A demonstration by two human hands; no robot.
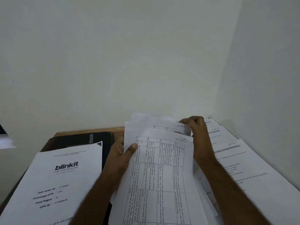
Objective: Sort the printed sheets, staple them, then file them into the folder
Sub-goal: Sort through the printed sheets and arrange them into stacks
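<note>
Fanning the stack (162, 168) between both hands — left hand (121, 153) gripping its edge, thumb on top, to steady it; right hand (197, 135) pinching a far corner to peel one sheet off. Sorted sheets (243, 159) lie right, the folder (78, 138) left.

The left hand (123, 151) reaches up from the bottom of the view, with its thumb lying flat on top of a stack of sheets (162, 168) and its fingers tucked behind. The right hand (197, 135) is higher and farther back, its fingers curled to pinch the top corner of the sheets.
</note>
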